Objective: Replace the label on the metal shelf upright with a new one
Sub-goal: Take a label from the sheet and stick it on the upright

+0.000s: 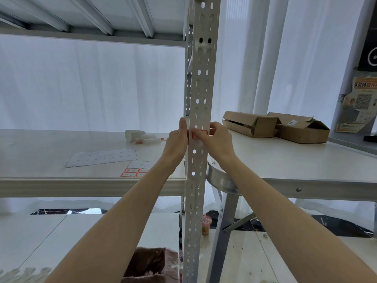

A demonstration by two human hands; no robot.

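Two bare forearms reach up from the bottom of the frame toward a perforated metal shelf upright (201, 99), where both hands meet at a red-bordered label (201, 133). The left hand (177, 139) braces the upright's left edge, its fingers (183, 125) held together and flat against the metal. The right hand (216, 140) covers the label's right side, fingers (214, 126) curled around it; whether they pinch the label or press it down cannot be told. The label lies across the upright's face, just above shelf level, partly hidden.

On the shelf (61, 144) behind lie a used backing sheet (102, 158), a sheet of spare red labels (132, 172) and a small heap of peeled scraps (142, 137).

The risk now is a crooked or creased label: the upright's slots leave little flat metal, so an edge bridging a hole could lift, and uneven pressure may trap a wrinkle.
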